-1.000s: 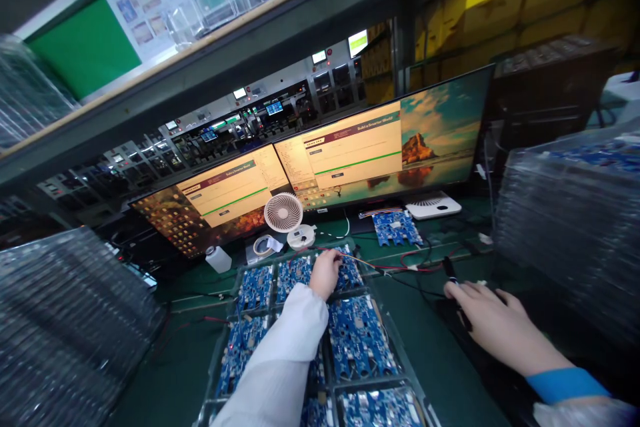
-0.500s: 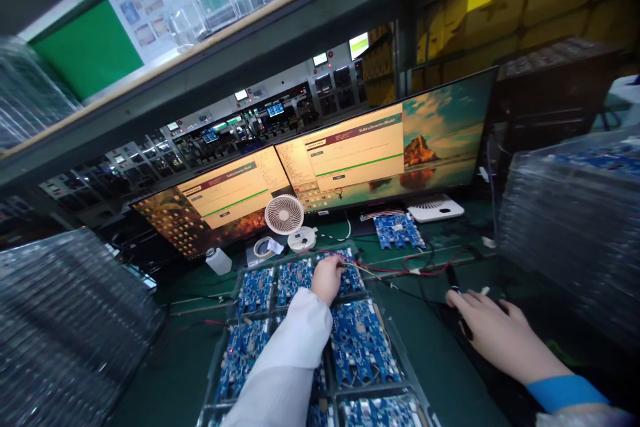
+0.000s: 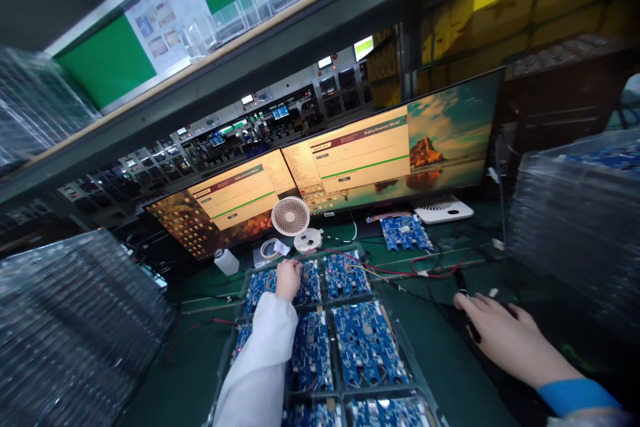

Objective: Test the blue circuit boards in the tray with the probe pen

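Observation:
My left hand is over a blue circuit board in the back row of a clear plastic tray. Its fingers are curled together, and whatever is between the fingertips is hidden. To its right, thin red and yellow wires run over another circuit board. More blue boards fill the tray's compartments, some covered by my white sleeve. My right hand, with a blue band at the wrist, lies over a dark object that looks like a computer mouse, mostly hidden under the palm.
Two monitors stand behind the tray, with a small white fan and a white bottle before them. Stacked clear trays rise at left and right. A separate board lies at the back. A shelf crosses overhead.
My left hand has moved left, from the back-right board to the middle board of the back row. The right hand stays over the dark object. The view has shifted slightly.

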A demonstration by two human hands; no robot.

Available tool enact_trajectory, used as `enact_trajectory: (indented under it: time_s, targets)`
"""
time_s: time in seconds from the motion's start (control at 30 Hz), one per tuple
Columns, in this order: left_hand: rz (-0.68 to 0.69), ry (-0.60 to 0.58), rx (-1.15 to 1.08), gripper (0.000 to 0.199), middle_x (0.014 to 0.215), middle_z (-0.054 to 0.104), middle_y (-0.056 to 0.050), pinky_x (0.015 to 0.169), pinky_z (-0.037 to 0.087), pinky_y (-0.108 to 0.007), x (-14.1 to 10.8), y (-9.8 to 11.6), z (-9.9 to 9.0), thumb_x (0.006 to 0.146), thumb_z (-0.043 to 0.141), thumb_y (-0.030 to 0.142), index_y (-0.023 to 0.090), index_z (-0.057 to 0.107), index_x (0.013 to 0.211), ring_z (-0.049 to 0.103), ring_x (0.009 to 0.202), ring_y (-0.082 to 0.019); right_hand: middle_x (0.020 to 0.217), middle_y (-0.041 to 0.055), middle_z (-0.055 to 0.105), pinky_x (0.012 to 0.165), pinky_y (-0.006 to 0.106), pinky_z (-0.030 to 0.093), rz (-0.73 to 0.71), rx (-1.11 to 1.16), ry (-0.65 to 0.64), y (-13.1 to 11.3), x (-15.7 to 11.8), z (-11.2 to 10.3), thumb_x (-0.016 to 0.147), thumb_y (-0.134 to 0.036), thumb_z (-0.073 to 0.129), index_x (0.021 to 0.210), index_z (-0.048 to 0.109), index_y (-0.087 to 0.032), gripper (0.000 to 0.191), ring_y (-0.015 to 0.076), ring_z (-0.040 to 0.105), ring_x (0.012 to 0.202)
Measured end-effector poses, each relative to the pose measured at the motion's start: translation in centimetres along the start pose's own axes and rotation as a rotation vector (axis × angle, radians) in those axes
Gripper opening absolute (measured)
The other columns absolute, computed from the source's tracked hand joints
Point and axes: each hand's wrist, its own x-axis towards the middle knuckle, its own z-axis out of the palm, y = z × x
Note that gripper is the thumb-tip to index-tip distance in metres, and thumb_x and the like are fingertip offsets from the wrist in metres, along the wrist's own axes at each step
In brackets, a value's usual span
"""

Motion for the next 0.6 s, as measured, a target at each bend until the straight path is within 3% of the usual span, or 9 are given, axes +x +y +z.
enact_trajectory:
  time_s: [0.1, 0.2, 0.4, 0.47, 0.6]
  targets:
    - [0.04, -0.1, -0.166, 0.018, 0.068, 0.065, -0.002, 0.08, 0.047, -0.033, 0.4, 2.0, -0.9, 0.084, 0.055, 0.021, 0.016, 0.065, 0.07, 0.061, 0.072, -0.018, 0.125, 0.0012, 0.045, 0.096, 0.053, 0.038, 0.017, -0.009, -0.036, -0.2, 0.0, -0.3, 0.087, 0.002, 0.066, 0.124, 0.059, -0.024, 0.045, 0.0253, 0.033, 0.123]
    - [0.054, -0.2, -0.39, 0.016, 0.074, 0.069, -0.002, 0.069, 0.05, -0.027, 0.9, 4.7, -1.4, 0.085, 0.057, 0.027, 0.016, 0.064, 0.078, 0.062, 0.067, -0.014, 0.128, 0.0, 0.042, 0.098, 0.052, 0.037, 0.027, -0.017, -0.056, -0.2, -0.1, -0.5, 0.093, 0.0, 0.063, 0.127, 0.057, -0.024, 0.043, 0.0237, 0.031, 0.125]
    - [0.018, -0.405, -0.777, 0.003, 0.073, 0.072, -0.009, 0.075, 0.059, -0.037, 2.8, 10.8, -0.9, 0.085, 0.058, 0.015, 0.012, 0.058, 0.087, 0.071, 0.07, -0.018, 0.128, 0.001, 0.042, 0.099, 0.051, 0.036, 0.042, -0.012, -0.091, -0.2, 0.0, -0.7, 0.098, -0.005, 0.062, 0.126, 0.058, -0.025, 0.035, 0.0226, 0.031, 0.125]
    - [0.061, -0.366, -0.879, 0.004, 0.08, 0.073, -0.01, 0.083, 0.058, -0.037, 3.9, 12.9, -0.5, 0.086, 0.056, 0.01, 0.012, 0.056, 0.089, 0.072, 0.079, -0.018, 0.129, 0.0011, 0.042, 0.098, 0.05, 0.036, 0.04, -0.003, -0.1, -0.1, 0.0, -0.8, 0.097, -0.004, 0.062, 0.127, 0.057, -0.025, 0.036, 0.0224, 0.03, 0.125]
    - [0.132, -0.136, -1.008, 0.011, 0.093, 0.071, -0.005, 0.092, 0.053, -0.027, 5.6, 15.3, 1.2, 0.094, 0.044, 0.013, 0.017, 0.052, 0.1, 0.068, 0.097, -0.011, 0.129, 0.0006, 0.042, 0.098, 0.051, 0.035, 0.032, 0.035, -0.088, 0.1, 0.0, -0.5, 0.096, -0.002, 0.063, 0.127, 0.056, -0.023, 0.038, 0.023, 0.029, 0.126]
